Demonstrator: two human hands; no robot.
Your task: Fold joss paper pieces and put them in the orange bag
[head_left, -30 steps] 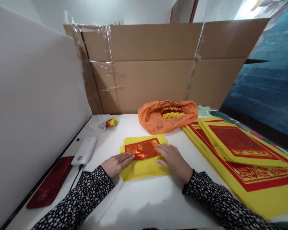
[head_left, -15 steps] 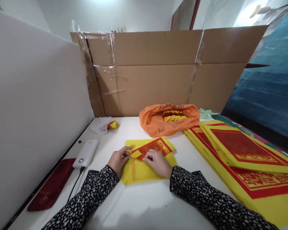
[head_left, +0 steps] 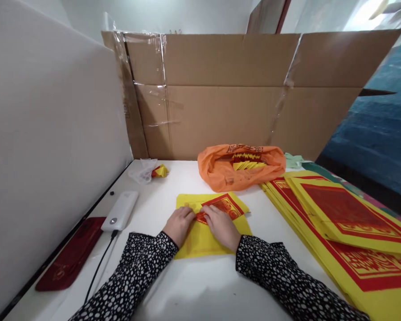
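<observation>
A yellow paper sheet lies on the white table, with a smaller red-and-yellow printed paper on top, partly folded at its left. My left hand has its fingers together on the folded left part. Close beside it, my right hand pinches the red part of the same paper with fingers pressed together. The fingertips of both hands hide part of the fold.
Stacked yellow-and-red sheets cover the right side. Behind the hands is an orange bag of folded papers. At left are a white power bank, a red phone and a plastic bag. Cardboard stands behind.
My left hand has moved right, nearer my right hand, and the left part of the printed paper is folded over more. The whole view has shifted slightly.
</observation>
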